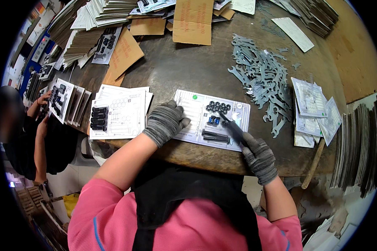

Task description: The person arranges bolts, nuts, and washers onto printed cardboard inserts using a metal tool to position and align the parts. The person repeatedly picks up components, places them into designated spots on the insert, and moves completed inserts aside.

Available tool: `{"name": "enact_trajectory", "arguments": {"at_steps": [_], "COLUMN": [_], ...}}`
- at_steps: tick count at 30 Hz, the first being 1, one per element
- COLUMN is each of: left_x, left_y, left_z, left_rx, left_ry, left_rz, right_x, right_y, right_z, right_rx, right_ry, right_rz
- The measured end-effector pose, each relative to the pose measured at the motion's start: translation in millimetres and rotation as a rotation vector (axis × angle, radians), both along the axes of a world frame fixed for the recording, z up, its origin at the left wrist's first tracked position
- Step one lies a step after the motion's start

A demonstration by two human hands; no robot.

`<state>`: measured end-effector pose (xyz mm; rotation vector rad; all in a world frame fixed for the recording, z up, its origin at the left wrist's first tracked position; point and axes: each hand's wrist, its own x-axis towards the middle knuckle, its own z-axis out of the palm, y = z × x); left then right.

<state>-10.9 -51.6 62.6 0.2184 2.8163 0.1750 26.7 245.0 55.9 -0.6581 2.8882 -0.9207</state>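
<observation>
In front of me a printed white card (188,130) lies on the table, with a cluster of dark nuts (218,107), small blue-black parts (213,121) and long black bolts (215,136) on it. My left hand (165,121), in a grey striped knit glove, rests on the card's left side with its fingers apart. At the lower right corner my right hand (260,159), gloved alike, is closed round a long dark tool (234,131). The tool's narrow tip reaches over the card beside the nuts; its exact kind is unclear.
Loose metal open-end wrenches (264,79) form a pile at the right. Clear-wrapped cards (310,100) and a wooden stick (313,165) lie beyond. Cards with black bolts (117,119) are stacked left; cardboard (192,21) lies at the back. Another person's hand (44,99) holds cards far left.
</observation>
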Motion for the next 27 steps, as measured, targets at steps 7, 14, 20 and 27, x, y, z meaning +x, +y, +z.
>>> {"name": "enact_trajectory", "arguments": {"at_steps": [7, 14, 20, 27], "left_x": [-4, -5, -5, -7], "left_y": [16, 17, 17, 19], "left_z": [-55, -55, -56, -50], "left_rx": [0.1, 0.105, 0.097, 0.071], "left_ry": [0.355, 0.326, 0.329, 0.296], "left_rz": [-0.145, -0.14, -0.136, -0.133], "right_x": [-27, -38, -50, -58], "right_y": [-37, -49, -53, -41], "right_z": [23, 40, 54, 57], "right_rx": [0.307, 0.535, 0.645, 0.616], "right_ry": [-0.019, 0.056, -0.163, -0.13], "right_rz": [0.193, 0.258, 0.263, 0.339]}}
